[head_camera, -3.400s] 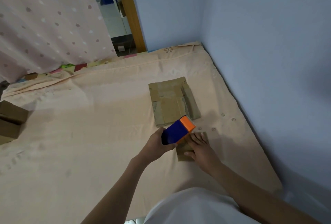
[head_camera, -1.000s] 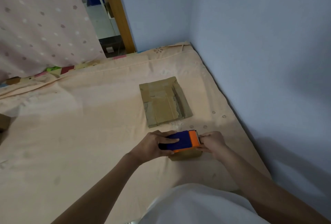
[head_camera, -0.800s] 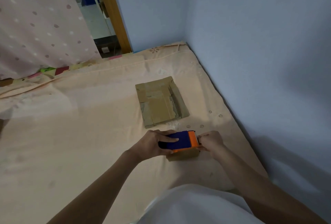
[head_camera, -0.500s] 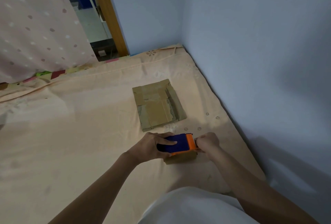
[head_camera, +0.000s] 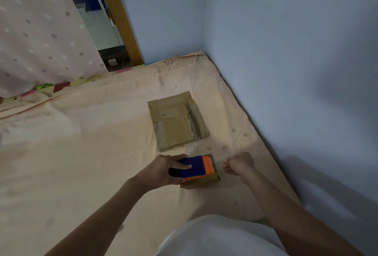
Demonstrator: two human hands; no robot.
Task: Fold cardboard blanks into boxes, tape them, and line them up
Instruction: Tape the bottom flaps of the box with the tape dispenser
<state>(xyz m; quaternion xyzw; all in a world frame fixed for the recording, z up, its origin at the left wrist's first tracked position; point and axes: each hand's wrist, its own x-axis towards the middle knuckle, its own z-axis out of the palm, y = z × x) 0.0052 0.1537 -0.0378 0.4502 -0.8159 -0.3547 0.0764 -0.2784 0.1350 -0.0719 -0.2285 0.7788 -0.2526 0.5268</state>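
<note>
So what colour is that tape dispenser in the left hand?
Dark blue with an orange end, the tape dispenser shows best in the head view.

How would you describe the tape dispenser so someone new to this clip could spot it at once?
Start at the peach bedsheet that runs into the corner of the blue walls, then find the flattened brown cardboard blank lying near the right-hand wall. Just in front of it, the left hand grips the blue plastic tape dispenser with an orange end on a small brown cardboard box. It is the only brightly coloured thing among brown cardboard.
</note>
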